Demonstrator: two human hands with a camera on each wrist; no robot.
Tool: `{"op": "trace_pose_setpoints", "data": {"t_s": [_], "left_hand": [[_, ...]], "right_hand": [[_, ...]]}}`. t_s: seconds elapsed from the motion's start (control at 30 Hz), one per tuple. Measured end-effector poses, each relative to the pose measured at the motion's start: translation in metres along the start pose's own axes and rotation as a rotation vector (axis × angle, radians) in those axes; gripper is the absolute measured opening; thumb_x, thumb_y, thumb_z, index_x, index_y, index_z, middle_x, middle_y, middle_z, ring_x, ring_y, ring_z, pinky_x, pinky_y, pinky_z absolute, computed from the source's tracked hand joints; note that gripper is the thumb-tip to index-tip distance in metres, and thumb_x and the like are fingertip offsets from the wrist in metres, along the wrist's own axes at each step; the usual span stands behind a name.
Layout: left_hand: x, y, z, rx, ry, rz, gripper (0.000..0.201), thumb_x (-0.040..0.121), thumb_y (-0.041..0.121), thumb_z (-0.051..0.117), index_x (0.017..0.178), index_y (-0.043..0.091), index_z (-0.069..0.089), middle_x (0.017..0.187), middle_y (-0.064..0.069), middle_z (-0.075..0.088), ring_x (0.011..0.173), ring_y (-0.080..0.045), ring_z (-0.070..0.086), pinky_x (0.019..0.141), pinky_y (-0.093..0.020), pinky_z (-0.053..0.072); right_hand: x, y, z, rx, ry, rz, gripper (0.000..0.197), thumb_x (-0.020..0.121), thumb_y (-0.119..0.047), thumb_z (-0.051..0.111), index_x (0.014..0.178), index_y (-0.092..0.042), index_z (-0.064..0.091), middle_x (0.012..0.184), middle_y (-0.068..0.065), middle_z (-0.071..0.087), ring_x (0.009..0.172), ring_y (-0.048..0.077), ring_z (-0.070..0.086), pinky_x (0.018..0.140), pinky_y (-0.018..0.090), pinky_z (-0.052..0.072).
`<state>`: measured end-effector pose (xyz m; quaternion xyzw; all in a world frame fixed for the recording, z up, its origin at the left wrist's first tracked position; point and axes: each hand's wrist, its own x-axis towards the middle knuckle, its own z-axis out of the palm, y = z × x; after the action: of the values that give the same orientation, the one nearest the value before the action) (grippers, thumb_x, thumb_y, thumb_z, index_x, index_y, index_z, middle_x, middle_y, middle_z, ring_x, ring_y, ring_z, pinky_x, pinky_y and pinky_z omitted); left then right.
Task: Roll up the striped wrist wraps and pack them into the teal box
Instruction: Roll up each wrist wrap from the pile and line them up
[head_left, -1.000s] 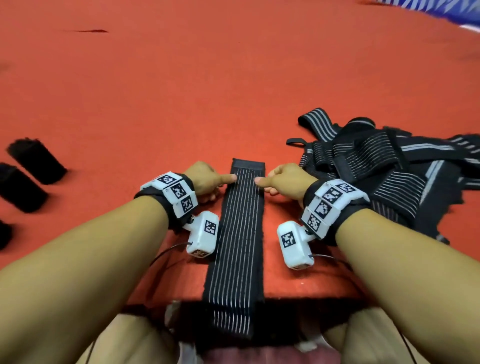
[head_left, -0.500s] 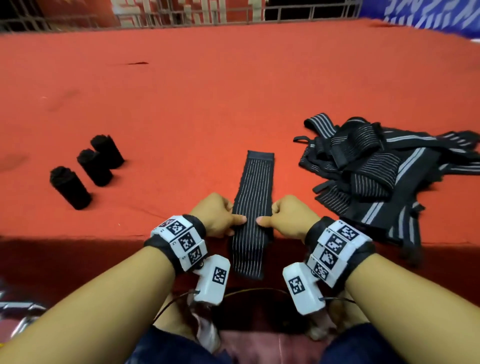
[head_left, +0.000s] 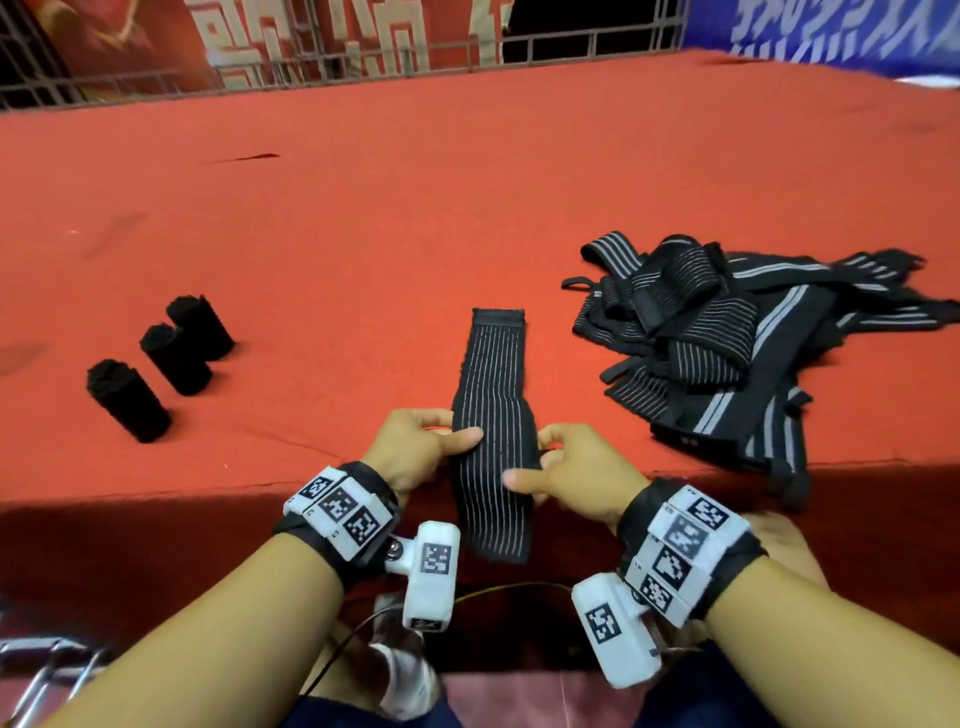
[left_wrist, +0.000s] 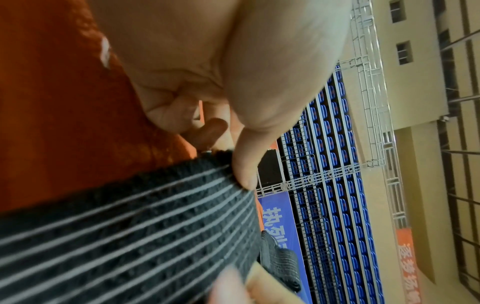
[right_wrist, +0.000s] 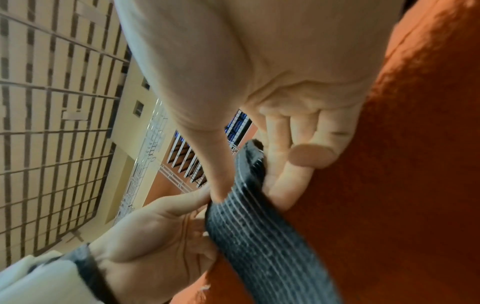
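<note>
Head view: left hand (head_left: 415, 449) and right hand (head_left: 576, 475) each pinch an edge of the flat black white-striped elastic wrap (head_left: 491, 415). Its far end lies on the red felt table (head_left: 363, 208); near end overhangs.

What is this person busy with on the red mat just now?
A person is handling one striped wrist wrap laid flat on the red mat. The left hand pinches its left edge, the right hand its right edge; the near end hangs over the mat's front edge, not yet rolled. Three rolled black wraps stand to the left, and a loose pile of unrolled wraps lies to the right. No teal box is in view.
</note>
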<state>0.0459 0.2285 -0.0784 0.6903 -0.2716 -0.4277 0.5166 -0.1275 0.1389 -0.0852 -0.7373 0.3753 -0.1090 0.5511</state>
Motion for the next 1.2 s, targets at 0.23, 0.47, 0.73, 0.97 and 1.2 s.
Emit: {"op": "trace_pose_setpoints", "data": {"t_s": [0.23, 0.47, 0.73, 0.97, 1.2], "left_hand": [[-0.002, -0.008, 0.004, -0.065, 0.017, 0.054, 0.021, 0.089, 0.020, 0.074, 0.074, 0.008, 0.065, 0.064, -0.004, 0.067, 0.051, -0.013, 0.057, 0.052, -0.023, 0.047], [-0.009, -0.006, 0.006, -0.135, 0.032, -0.043, 0.025, 0.102, 0.032, 0.056, 0.083, 0.015, 0.060, 0.071, 0.000, 0.060, 0.050, -0.002, 0.058, 0.048, -0.015, 0.047], [-0.031, -0.006, 0.020, -0.115, -0.019, -0.132, 0.007, 0.098, 0.019, 0.064, 0.099, 0.014, 0.061, 0.085, -0.003, 0.070, 0.066, -0.011, 0.073, 0.060, -0.023, 0.059], [-0.032, -0.012, 0.025, -0.020, 0.013, -0.113, 0.019, 0.096, 0.002, 0.053, 0.081, 0.013, 0.053, 0.068, -0.003, 0.060, 0.049, -0.010, 0.061, 0.054, -0.027, 0.057], [-0.054, -0.015, 0.018, -0.043, -0.191, -0.159, 0.010, 0.079, 0.003, 0.053, 0.088, 0.005, 0.050, 0.055, -0.003, 0.052, 0.045, -0.013, 0.049, 0.057, -0.032, 0.057]], "right_hand": [[-0.010, -0.004, -0.014, 0.096, 0.016, 0.046, 0.020, 0.087, -0.007, 0.076, 0.103, -0.008, 0.064, 0.070, 0.000, 0.069, 0.056, 0.004, 0.059, 0.056, 0.017, 0.045], [-0.023, -0.030, -0.031, 0.558, 0.061, -0.032, 0.024, 0.097, -0.002, 0.060, 0.119, -0.008, 0.054, 0.069, 0.004, 0.069, 0.048, 0.011, 0.063, 0.042, 0.019, 0.045], [-0.018, -0.027, -0.023, 0.827, 0.144, -0.036, 0.021, 0.097, 0.003, 0.056, 0.116, -0.007, 0.059, 0.062, 0.001, 0.066, 0.048, 0.008, 0.063, 0.044, 0.016, 0.049], [-0.015, -0.042, -0.040, 0.919, 0.101, -0.171, 0.026, 0.097, 0.008, 0.049, 0.109, -0.012, 0.061, 0.077, -0.001, 0.067, 0.063, 0.012, 0.064, 0.054, 0.019, 0.053], [-0.012, -0.044, -0.032, 0.744, 0.030, -0.233, 0.033, 0.095, 0.009, 0.054, 0.117, -0.014, 0.058, 0.097, 0.000, 0.072, 0.069, 0.009, 0.066, 0.057, 0.019, 0.052]]}}
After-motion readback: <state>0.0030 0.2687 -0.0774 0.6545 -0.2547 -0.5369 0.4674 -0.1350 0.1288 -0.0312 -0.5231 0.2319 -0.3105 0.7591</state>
